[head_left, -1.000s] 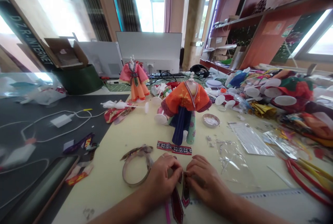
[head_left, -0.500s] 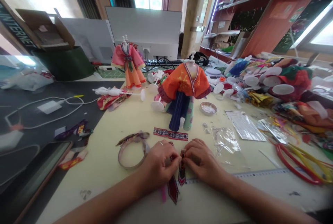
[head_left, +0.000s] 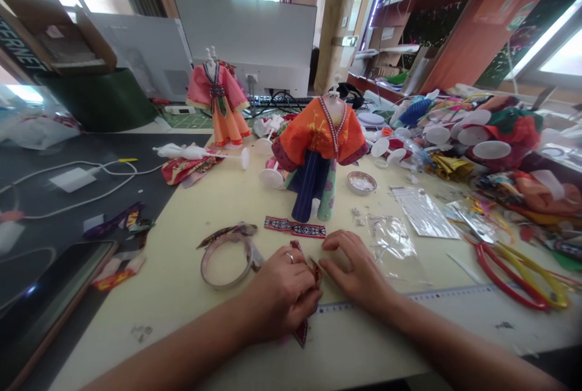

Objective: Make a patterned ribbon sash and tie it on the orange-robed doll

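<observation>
My left hand [head_left: 284,294], with a ring on one finger, is closed on a small patterned ribbon piece [head_left: 314,271]; most of the piece is hidden by the fingers. Beneath this hand lies a dark red pointed ribbon [head_left: 301,335] with a light dotted edge. My right hand [head_left: 352,267] is just to the right, thumb and fingers apart and curved, its thumb tip close to the held piece. Beyond both hands lies a navy, white and red woven trim strip [head_left: 295,227]. Left of my left hand is a roll of tape [head_left: 226,260].
A headless doll in an orange top [head_left: 318,136] stands beyond the trim, and one in pink [head_left: 217,97] farther left. Red-handled scissors [head_left: 504,276], a ruler [head_left: 431,297], a clear bag [head_left: 395,248] and a small dish [head_left: 361,183] lie rightward. A phone [head_left: 59,300] lies left.
My right fingers have come off the ribbon piece and spread apart. My left hand has turned and now keeps the piece alone. The view has shifted slightly.
</observation>
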`<move>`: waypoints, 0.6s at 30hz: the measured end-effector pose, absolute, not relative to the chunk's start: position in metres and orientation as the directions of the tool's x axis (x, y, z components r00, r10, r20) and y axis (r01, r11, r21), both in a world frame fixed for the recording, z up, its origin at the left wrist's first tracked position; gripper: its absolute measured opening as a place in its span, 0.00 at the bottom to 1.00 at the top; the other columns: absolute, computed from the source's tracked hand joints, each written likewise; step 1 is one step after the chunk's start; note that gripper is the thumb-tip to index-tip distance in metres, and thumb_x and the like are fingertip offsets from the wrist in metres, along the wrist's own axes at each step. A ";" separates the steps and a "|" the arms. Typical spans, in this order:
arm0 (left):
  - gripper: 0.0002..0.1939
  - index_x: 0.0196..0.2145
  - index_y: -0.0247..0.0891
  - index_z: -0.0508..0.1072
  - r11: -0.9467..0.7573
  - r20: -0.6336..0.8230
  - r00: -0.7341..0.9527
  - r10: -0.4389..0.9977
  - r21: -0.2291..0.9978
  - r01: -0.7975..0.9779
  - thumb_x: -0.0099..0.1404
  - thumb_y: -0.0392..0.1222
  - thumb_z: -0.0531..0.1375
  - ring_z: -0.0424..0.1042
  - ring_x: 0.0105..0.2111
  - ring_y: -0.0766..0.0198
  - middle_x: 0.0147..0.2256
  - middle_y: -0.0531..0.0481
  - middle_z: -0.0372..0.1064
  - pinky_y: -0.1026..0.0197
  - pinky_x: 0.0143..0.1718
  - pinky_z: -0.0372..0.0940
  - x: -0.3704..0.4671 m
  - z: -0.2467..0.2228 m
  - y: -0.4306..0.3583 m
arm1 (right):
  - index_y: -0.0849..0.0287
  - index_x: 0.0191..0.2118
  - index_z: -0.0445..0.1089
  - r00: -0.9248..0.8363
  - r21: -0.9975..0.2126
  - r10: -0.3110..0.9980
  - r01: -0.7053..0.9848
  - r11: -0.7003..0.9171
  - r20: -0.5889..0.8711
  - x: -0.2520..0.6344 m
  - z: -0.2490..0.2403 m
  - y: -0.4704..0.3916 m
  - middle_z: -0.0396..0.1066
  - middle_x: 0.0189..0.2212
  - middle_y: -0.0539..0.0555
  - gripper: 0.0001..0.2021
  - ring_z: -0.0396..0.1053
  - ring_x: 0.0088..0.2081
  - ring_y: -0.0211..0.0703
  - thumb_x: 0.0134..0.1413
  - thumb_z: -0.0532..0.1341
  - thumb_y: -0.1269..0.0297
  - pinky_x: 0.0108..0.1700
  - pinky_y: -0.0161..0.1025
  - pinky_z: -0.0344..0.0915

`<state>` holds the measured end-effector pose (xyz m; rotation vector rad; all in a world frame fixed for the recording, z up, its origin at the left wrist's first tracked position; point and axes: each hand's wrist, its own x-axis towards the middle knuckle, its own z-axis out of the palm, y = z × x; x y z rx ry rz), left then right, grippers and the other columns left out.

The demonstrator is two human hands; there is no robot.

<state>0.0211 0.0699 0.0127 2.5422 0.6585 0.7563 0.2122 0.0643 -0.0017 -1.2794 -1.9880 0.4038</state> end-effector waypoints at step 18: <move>0.06 0.28 0.38 0.72 -0.549 0.311 0.510 0.802 0.720 0.424 0.61 0.37 0.57 0.67 0.32 0.65 0.28 0.52 0.70 0.61 0.38 0.61 0.017 0.010 0.079 | 0.60 0.31 0.69 -0.611 -0.316 0.700 0.626 0.713 0.369 0.206 0.007 0.055 0.66 0.30 0.54 0.09 0.61 0.35 0.42 0.57 0.52 0.71 0.45 0.46 0.60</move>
